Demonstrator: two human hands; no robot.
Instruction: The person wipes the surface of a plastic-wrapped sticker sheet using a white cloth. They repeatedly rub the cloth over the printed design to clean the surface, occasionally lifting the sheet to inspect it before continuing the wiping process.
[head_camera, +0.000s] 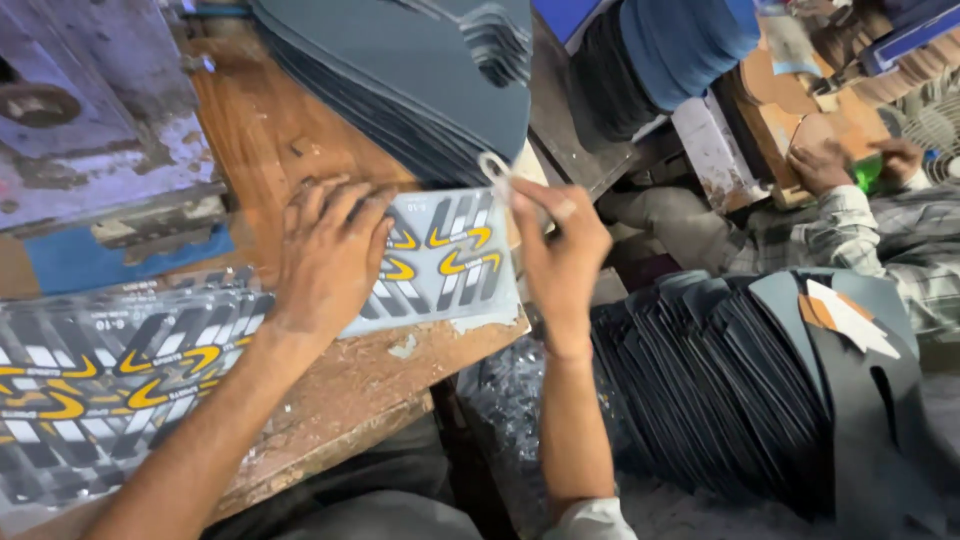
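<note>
Two hands are working on a worn wooden bench. The left hand is lying flat with spread fingers, pressing a printed transfer sheet with yellow and white shapes against the bench top, near its front edge. The right hand is pinching a small metal tool with a loop end just above that sheet. Dark grey cut pieces are stacked behind, more printed sheets are lying at the left, and another person's hands are working at far right.
</note>
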